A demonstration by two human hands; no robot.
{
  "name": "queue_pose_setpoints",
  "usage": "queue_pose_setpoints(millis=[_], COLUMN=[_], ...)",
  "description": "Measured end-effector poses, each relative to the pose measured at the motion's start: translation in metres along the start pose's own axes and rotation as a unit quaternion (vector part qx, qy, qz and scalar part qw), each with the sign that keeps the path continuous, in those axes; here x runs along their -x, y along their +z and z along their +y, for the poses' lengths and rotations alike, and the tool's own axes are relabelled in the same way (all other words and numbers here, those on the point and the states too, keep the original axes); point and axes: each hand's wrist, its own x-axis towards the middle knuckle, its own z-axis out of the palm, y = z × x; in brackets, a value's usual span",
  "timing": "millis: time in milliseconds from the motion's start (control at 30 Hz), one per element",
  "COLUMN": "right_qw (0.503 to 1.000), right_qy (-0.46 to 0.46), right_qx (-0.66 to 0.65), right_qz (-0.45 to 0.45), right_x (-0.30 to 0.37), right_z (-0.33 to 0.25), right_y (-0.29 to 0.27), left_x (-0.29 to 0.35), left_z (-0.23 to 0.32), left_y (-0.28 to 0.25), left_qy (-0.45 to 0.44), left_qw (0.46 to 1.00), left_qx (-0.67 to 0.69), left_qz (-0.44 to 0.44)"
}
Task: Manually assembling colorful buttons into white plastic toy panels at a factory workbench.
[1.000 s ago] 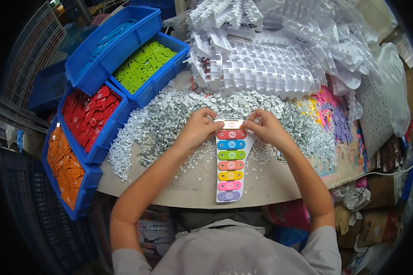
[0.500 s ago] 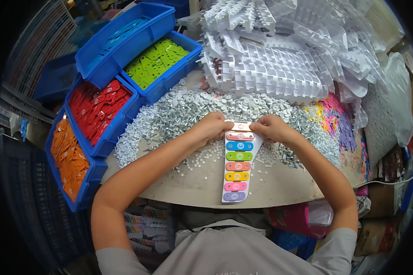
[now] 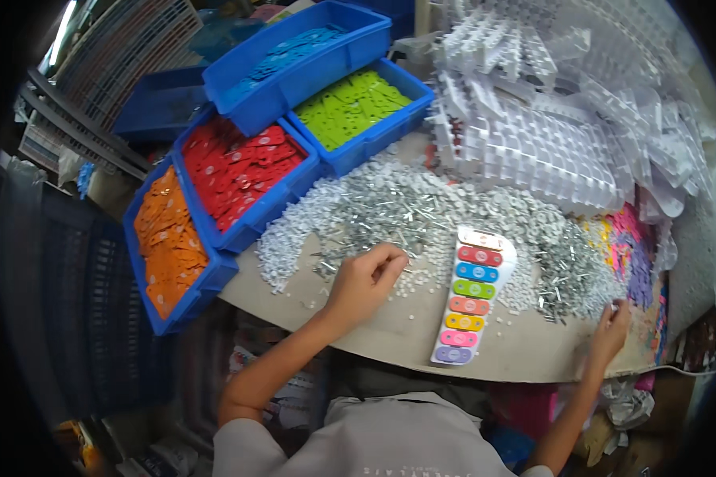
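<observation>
A toy xylophone (image 3: pixel 471 298) lies face up at the table's near edge, its white base carrying a column of coloured bars. Neither hand touches it. My left hand (image 3: pixel 366 285) hovers left of it, beside the heap of silvery metal pins (image 3: pixel 382 211); thumb and fingers are pinched, and whatever is between them is hidden. Far to the right, my right hand (image 3: pixel 610 335) is at the edge of the small whitish pieces (image 3: pixel 595 278). Its fingers are drawn together, with a tiny pale spot at the tips too small to name.
Blue bins hold red bars (image 3: pixel 235 171), orange bars (image 3: pixel 167 246), green bars (image 3: pixel 350 107) and blue bars (image 3: pixel 286 60). White plastic frames (image 3: pixel 533 139) are stacked at the back right. Pink and purple bars (image 3: pixel 638 254) lie at the right. White washers (image 3: pixel 517 211) cover the middle.
Both hands have left the xylophone's top end. My left hand has drawn back to the left, my right hand far to the right. The view has swung, shifting the scene rightward.
</observation>
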Motion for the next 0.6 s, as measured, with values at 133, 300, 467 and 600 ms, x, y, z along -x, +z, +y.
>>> queue_pose_setpoints(millis=[133,300,467,600], right_qw=[0.989,0.999,0.995,0.993], right_qy=[0.048,-0.007,0.03,0.023], right_qx=[0.046,0.007,-0.057,-0.109], right_qz=[-0.129,-0.043,-0.08,-0.048], right_x=[0.025,0.033,0.03,0.032], right_z=[0.045,0.046,0.044,0.052], right_y=[0.008,0.026,0.02,0.026], left_x=[0.011,-0.001,-0.016,-0.019], left_z=[-0.024,-0.046,-0.061,-0.065], left_y=[-0.044,-0.091,-0.091,-0.084], left_qy=[-0.004,0.033,0.125,0.11], left_qw=[0.978,0.93,0.891,0.875], left_qx=[-0.08,-0.261,-0.38,-0.421], left_qz=[0.194,0.256,0.213,0.211])
